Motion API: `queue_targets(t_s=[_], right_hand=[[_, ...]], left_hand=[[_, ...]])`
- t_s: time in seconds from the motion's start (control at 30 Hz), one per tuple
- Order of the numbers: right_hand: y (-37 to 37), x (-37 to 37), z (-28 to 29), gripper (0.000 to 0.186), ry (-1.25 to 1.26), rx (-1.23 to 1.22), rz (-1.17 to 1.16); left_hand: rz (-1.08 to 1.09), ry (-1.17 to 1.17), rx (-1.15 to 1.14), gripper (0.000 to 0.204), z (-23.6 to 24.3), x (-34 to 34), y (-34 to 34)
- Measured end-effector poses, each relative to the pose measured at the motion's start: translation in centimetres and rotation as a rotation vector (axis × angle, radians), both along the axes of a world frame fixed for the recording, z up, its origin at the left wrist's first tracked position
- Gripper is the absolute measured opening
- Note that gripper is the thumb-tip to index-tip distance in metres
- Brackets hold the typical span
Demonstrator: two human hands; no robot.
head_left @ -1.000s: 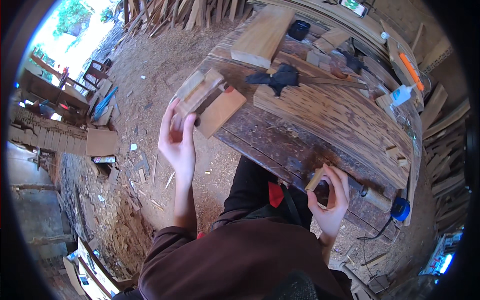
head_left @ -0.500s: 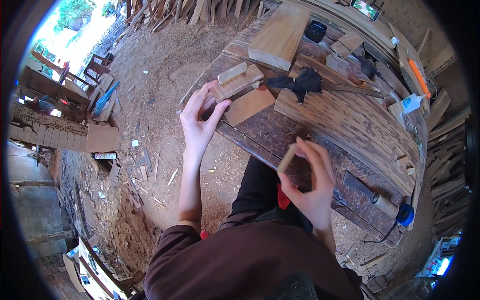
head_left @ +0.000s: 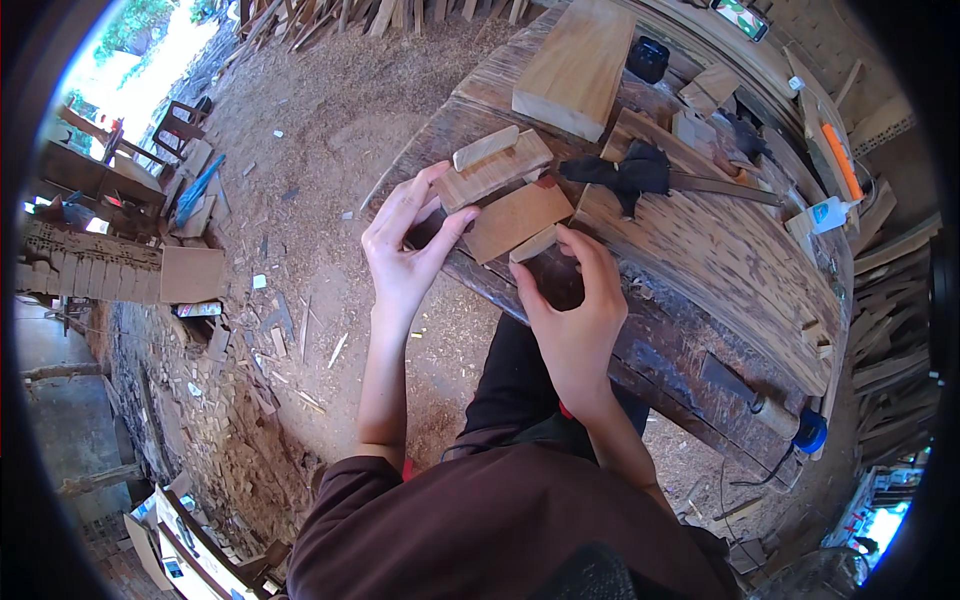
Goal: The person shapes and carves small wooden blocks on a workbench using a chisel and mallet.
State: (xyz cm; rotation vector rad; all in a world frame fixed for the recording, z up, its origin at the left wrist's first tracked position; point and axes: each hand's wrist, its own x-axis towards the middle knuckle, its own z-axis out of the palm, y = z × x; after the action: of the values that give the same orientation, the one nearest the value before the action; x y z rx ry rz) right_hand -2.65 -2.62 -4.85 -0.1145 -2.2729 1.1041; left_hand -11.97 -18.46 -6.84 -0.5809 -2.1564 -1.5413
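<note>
wooden strip point(head_left: 533, 244) pinched under right hand point(head_left: 572, 318) fingers point(head_left: 585, 250).

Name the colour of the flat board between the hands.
Reddish-brown flat board, head view.

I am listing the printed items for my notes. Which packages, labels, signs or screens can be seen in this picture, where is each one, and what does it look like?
Glue bottle: far right of the workbench, lying tilted; white body, blue label.
Screen: top edge, beyond the bench; small flat rectangle, dark frame, green and white display.
Printed pack: on the ground, left of the left hand; small, flat, pale with red; details too small to tell.
</note>
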Motion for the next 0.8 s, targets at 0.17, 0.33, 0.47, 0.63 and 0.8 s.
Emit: queue_targets(t_s=[0.17, 0.33, 0.47, 0.63, 0.8], right_hand=[[-0.02, -0.40, -0.67, 0.050, 0.032, 0.018, -0.030], [0.13, -0.43, -0.55, 0.049, 0.018, 0.043, -0.037], [0.02, -0.38, -0.42, 0.048, -0.010, 0.082, -0.048], [0.21, -0.52, -0.49, 0.049, 0.009, 0.152, -0.040], [0.38, -0.65, -0.83, 0.051, 0.060, 0.247, -0.042]], left_hand=[[-0.012, 0.030, 0.000, 0.053, -0.01, -0.21, -0.06], [-0.015, 0.025, 0.015, 0.053, 0.13, -0.23, 0.04], [-0.026, 0.033, 0.011, 0.054, -0.03, -0.34, -0.13], [0.008, 0.089, 0.022, 0.052, -0.18, -0.61, 0.11], [0.016, 0.100, 0.018, 0.052, -0.15, -0.67, 0.14]])
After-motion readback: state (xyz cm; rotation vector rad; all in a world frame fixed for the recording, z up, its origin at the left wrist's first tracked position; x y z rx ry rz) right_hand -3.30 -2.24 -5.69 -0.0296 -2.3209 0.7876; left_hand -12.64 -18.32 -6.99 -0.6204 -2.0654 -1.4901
